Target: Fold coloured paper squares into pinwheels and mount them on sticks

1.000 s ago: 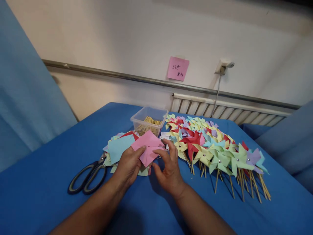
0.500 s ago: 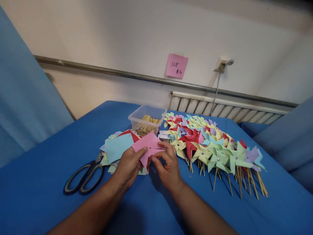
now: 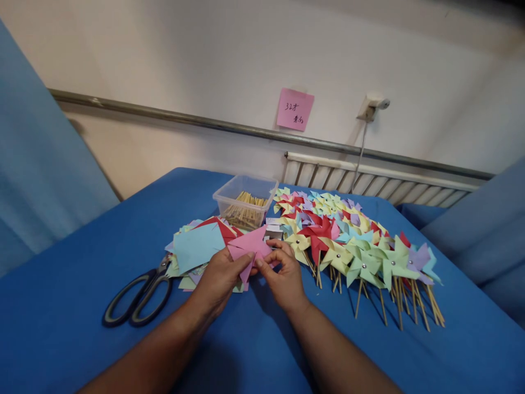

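Both of my hands hold a pink paper square (image 3: 249,244) just above the blue table (image 3: 61,306). My left hand (image 3: 217,279) pinches its left side, thumb on top. My right hand (image 3: 283,276) pinches its right side with the fingertips, and corners of the sheet are bent in toward the middle. Under and behind the pink sheet lies a loose pile of coloured paper squares (image 3: 197,246), a light blue one on top.
Black-handled scissors (image 3: 135,298) lie left of the hands. A clear plastic box of wooden sticks (image 3: 245,203) stands behind the paper. Several finished pinwheels on sticks (image 3: 356,246) cover the table's right half. A pink note (image 3: 294,109) hangs on the wall.
The flat pink square has been folded in: my right fingers drew its corners toward the centre while the left hand kept its grip. The view has shifted slightly.
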A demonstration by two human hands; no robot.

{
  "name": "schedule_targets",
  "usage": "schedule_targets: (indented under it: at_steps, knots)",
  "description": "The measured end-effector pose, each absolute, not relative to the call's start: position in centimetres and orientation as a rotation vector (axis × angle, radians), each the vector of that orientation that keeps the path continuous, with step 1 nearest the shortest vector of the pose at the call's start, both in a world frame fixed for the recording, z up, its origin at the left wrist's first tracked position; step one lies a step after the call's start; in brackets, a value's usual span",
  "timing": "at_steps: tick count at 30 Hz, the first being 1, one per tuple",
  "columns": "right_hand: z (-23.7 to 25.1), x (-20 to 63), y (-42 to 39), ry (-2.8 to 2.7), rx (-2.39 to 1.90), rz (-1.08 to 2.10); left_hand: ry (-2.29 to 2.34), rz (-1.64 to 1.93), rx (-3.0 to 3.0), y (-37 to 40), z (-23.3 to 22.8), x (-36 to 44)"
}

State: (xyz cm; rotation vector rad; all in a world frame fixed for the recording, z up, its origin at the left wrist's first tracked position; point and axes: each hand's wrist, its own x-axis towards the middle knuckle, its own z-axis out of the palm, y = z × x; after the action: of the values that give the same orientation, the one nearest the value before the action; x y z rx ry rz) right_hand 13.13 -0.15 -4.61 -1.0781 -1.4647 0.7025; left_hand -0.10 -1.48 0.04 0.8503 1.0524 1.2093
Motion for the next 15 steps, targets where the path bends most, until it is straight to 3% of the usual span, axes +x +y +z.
schedule_targets:
  at_steps: [15]
  knots:
    - [-4.45, 12.99, -0.33, -1.461, -1.083, 0.748, 1.146, 1.171, 0.934, -1.06, -0.72, -0.32]
